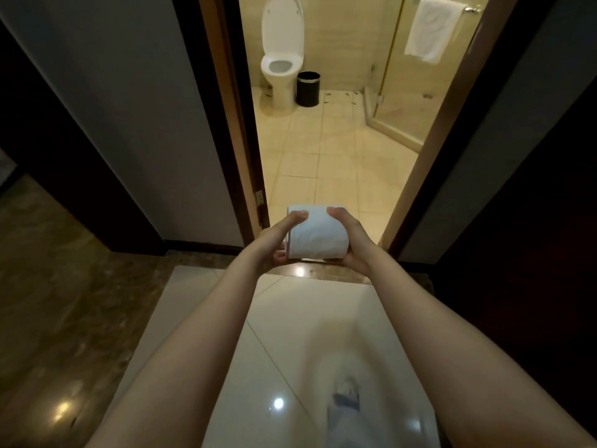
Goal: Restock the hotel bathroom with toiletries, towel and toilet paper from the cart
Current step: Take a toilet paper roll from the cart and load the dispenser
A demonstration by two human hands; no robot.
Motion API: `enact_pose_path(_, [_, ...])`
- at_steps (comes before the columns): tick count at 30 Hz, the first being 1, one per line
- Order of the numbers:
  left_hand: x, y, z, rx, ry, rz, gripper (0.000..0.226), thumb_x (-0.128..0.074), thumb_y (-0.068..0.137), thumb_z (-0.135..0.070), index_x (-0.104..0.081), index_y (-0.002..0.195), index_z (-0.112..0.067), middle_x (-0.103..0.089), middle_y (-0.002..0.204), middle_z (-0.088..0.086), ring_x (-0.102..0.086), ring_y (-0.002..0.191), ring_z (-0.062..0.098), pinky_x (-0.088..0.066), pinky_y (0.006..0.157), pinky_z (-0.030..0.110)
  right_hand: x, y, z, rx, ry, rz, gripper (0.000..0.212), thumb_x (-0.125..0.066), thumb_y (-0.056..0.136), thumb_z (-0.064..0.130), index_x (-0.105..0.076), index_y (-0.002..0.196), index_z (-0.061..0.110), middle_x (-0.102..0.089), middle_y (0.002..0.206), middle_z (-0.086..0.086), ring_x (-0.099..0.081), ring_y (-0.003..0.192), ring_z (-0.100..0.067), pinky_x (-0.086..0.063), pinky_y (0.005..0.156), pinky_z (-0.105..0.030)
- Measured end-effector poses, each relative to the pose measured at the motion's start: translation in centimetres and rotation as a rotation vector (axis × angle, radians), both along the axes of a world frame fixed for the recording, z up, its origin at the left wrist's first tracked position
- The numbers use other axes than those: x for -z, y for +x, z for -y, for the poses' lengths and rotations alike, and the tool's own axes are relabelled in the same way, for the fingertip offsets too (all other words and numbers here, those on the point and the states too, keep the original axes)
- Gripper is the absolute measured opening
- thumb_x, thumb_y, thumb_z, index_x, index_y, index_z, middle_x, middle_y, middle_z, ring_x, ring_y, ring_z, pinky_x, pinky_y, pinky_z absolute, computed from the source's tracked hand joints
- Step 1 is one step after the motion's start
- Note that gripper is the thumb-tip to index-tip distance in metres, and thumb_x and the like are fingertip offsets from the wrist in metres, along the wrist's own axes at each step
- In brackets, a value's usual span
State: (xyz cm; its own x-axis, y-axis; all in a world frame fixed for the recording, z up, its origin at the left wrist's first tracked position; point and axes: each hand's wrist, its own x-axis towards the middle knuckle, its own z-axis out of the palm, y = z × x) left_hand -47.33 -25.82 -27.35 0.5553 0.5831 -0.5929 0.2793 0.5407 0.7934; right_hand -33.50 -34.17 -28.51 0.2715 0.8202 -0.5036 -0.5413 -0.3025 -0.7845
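The left hand [284, 236] and the right hand [350, 237] each curl round one end of a plain white toilet paper roll [318, 236], thumbs on top, holding it in the air at the bathroom doorway. Under the bare forearms lies a glossy pale floor [290, 334], edged by a brown marble threshold [319, 273]. Past the wooden door frame [245, 124], beige tiles [323, 150] lead to a toilet [281, 64] with its lid raised. A black bin [308, 88] stands just beside it, and a white towel [431, 29] hangs at the glass shower [397, 76].
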Motion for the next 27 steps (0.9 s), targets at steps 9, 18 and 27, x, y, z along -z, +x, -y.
enact_pose_path(9, [-0.3,14.2,-9.0,0.054,0.077,-0.057,0.057,-0.053,0.081,-0.062,-0.050,0.118,-0.019,-0.058,0.100,0.012,-0.062,0.086,0.024,-0.054,0.083,0.034,-0.9,14.4,-9.5,-0.073,-0.105,0.161,0.045,-0.052,0.084,0.052,-0.051,0.116,0.020,-0.061,0.092,-0.006,-0.061,0.079,-0.024,-0.048,0.060,-0.030])
enact_pose_path(18, [-0.4,23.2,-16.7,0.068,0.083,-0.084,0.058,-0.043,0.083,-0.068,-0.047,0.121,-0.024,-0.059,0.104,0.010,-0.062,0.096,0.025,-0.051,0.086,0.036,-1.2,23.8,-18.5,-0.174,-0.126,0.196,0.045,-0.050,0.083,0.055,-0.053,0.113,0.020,-0.061,0.090,-0.005,-0.060,0.076,-0.023,-0.044,0.056,-0.028])
enact_pose_path(27, [0.2,29.8,-28.8,0.032,0.106,-0.114,0.055,-0.042,0.083,-0.069,-0.051,0.110,-0.022,-0.060,0.094,0.008,-0.062,0.084,0.021,-0.052,0.078,0.032,-0.4,30.2,-30.7,-0.167,-0.133,0.198,0.037,-0.049,0.084,0.056,-0.055,0.100,0.023,-0.061,0.089,-0.004,-0.060,0.077,-0.023,-0.046,0.061,-0.028])
